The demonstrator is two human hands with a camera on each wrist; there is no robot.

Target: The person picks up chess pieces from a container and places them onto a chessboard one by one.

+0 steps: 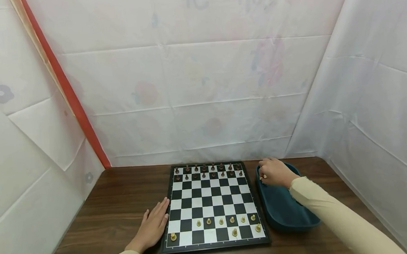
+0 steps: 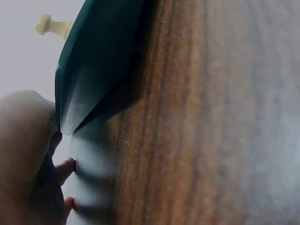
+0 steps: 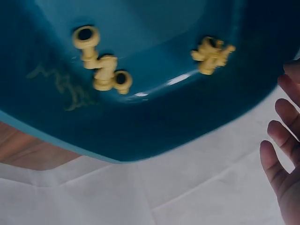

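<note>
A black-and-white chessboard (image 1: 207, 211) lies on the table, with dark chess pieces (image 1: 204, 168) in two rows at its far end. Pale yellow chess pieces (image 1: 234, 232) stand near the close edge. My left hand (image 1: 152, 226) rests flat against the board's left side, fingertips at its edge. Over the far end of a blue plastic tub (image 1: 280, 203) is my right hand (image 1: 274, 172). In the right wrist view its fingers (image 3: 280, 135) are spread and loosely bent, with no piece seen between them. Several pale yellow chess pieces (image 3: 105, 70) lie in the tub.
The tub stands close to the board's right side on a brown wooden table (image 1: 134, 188). White printed sheets (image 1: 201, 81) hang behind the table and on both sides. A red strip (image 1: 66, 84) runs down the left corner.
</note>
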